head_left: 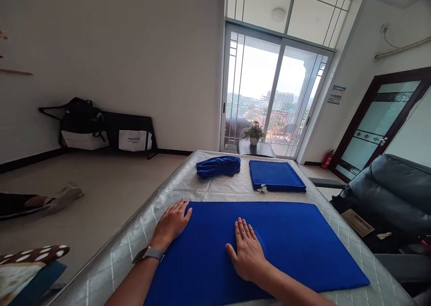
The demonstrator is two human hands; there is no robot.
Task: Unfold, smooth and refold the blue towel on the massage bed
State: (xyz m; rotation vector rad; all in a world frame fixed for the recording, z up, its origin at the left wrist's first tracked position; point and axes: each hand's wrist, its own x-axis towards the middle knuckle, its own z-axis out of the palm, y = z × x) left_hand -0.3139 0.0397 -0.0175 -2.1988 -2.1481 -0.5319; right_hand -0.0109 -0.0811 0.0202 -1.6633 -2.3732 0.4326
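Two flat palms on a spread blue cloth

Along the left edge of the quilted mattress (128,247), the left hand (172,223) rests at the far left corner of the spread blue cloth (296,243), thumb apart from fingers that lie straight; it grips nothing. Toward the mattress's far left corner sits a crumpled blue cloth (218,167), probably soft and limp, best gathered from beneath. The spread cloth covers the nearer part of the mattress, its near right corner close to the right edge. It looks light, pliable and hard to damage, likely to ruck if pushed; its corners seem the best places to pinch. The right hand (248,250) presses palm down near its middle, fingers extended, holding nothing. Near the far right corner lies a folded blue cloth (276,173), layered and probably firmer; lifting from below should keep its folds.
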